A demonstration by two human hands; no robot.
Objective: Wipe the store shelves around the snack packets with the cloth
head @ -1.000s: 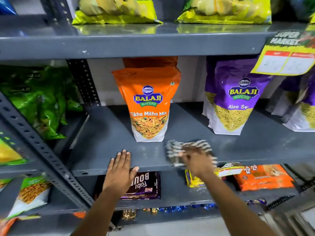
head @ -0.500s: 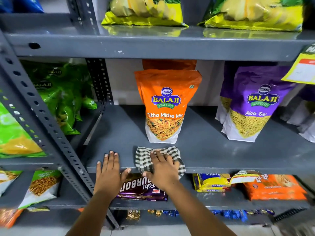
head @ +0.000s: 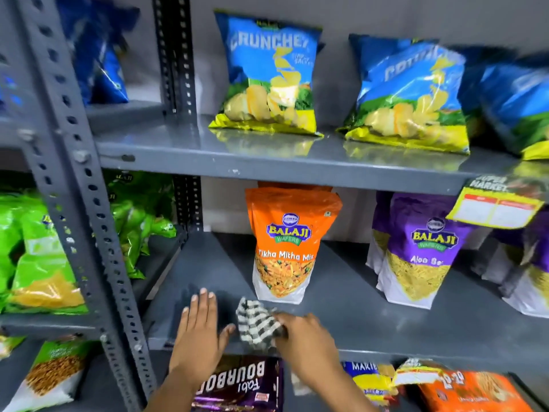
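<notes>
My right hand grips a bunched black-and-white checked cloth at the front of the grey middle shelf, just in front of an upright orange Tikha Mitha Mix packet. Flat on the shelf to the cloth's left lies my left hand, fingers spread, holding nothing. Purple Aloo Sev packets stand further right on the same shelf.
The shelf above carries blue-and-yellow crisp bags. A perforated grey upright stands at left, green packets beyond it. Below are biscuit packs and orange packets. A yellow price tag hangs at right.
The view has tilted up, showing the upper shelf with crisp bags. My right hand has bunched the cloth, which lay flat under its palm before. My left hand stays flat.
</notes>
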